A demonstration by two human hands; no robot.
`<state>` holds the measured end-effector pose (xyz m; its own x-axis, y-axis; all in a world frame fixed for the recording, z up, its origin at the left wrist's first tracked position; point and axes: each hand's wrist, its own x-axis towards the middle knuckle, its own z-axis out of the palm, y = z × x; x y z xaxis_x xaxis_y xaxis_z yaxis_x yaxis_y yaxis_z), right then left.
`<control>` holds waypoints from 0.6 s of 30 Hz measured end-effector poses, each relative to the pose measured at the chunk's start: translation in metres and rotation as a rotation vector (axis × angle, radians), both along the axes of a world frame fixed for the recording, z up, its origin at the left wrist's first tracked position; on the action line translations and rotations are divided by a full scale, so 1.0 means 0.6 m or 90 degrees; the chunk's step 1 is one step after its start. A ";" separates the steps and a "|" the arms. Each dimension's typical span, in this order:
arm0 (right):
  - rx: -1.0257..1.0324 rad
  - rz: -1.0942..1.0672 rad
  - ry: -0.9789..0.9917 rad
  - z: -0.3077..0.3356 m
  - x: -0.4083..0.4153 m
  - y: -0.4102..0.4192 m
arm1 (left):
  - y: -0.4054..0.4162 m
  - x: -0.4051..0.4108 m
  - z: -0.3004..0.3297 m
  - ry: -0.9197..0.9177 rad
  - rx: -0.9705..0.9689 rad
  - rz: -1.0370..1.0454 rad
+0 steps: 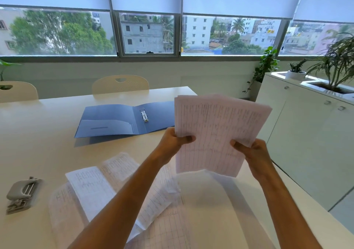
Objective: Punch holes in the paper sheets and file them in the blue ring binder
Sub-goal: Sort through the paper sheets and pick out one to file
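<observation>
I hold a stack of lined paper sheets (216,132) up in the air above the table. My left hand (175,139) grips its left edge and my right hand (252,151) grips its right edge. The blue ring binder (115,120) lies open flat on the white table (38,133) beyond my left hand, its metal rings (144,114) showing at the spine. Several more loose sheets (95,189) lie spread on the table under my forearms. A grey hole punch (22,194) sits at the near left of the table.
Two cream chairs (120,85) stand at the table's far side, below a wide window. A white cabinet (306,124) with potted plants (337,65) on top runs along the right, close to the table's right edge.
</observation>
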<state>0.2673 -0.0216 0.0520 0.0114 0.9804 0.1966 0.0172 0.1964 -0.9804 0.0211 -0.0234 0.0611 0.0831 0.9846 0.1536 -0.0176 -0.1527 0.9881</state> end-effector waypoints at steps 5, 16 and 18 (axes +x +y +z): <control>-0.054 0.029 0.008 -0.016 -0.005 -0.004 | 0.004 0.004 -0.017 0.034 -0.023 -0.007; 0.004 -0.045 -0.077 -0.017 -0.017 0.004 | 0.004 -0.001 -0.028 0.000 -0.056 0.018; 0.009 -0.053 -0.086 -0.016 -0.018 0.004 | 0.002 -0.003 -0.024 0.003 -0.065 0.023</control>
<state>0.2563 -0.0190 0.0426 0.0649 0.9744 0.2152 0.1663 0.2021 -0.9652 0.0193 -0.0222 0.0468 0.0485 0.9974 0.0527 -0.0088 -0.0524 0.9986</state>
